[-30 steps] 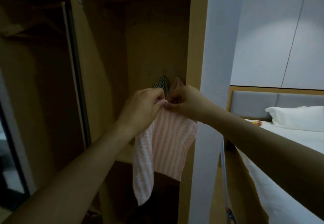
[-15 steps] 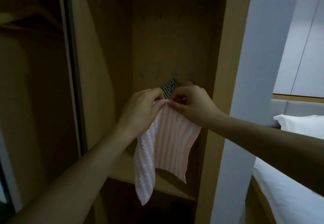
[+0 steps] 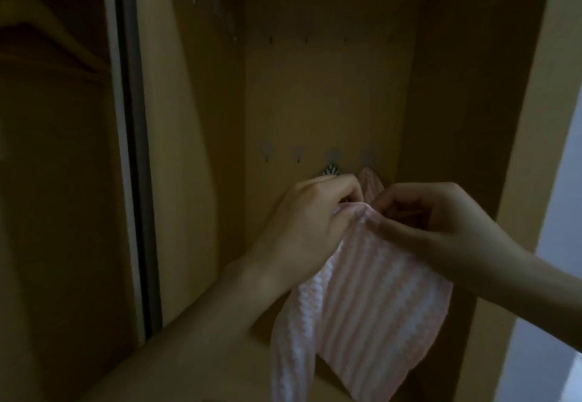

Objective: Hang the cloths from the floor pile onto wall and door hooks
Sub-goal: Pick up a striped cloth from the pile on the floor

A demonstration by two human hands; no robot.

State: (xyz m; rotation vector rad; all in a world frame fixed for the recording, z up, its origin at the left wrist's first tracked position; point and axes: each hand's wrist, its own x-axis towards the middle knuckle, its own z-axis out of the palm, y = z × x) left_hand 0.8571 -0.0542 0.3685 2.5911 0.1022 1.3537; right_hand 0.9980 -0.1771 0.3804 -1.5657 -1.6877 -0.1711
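Note:
A pink-and-white striped cloth [image 3: 362, 301] hangs from both my hands inside a dim wooden wardrobe. My left hand [image 3: 311, 222] pinches its top edge on the left and my right hand [image 3: 434, 225] pinches the same edge on the right. On the back panel just above my hands runs a row of small hooks [image 3: 299, 154]. A green striped cloth [image 3: 425, 170] hangs from one hook and another pink cloth [image 3: 370, 181] from the hook to its right, both mostly hidden behind my hands.
A second row of small hooks [image 3: 305, 38] sits higher on the back panel. A sliding door edge [image 3: 126, 149] stands at the left. The wardrobe's right side wall [image 3: 466, 118] is close to my right hand. A shelf [image 3: 239, 367] lies below the cloth.
The view has moved closer into the wardrobe and the bed has left the frame. Both hands still hold the pink cloth's top edge below the hook row.

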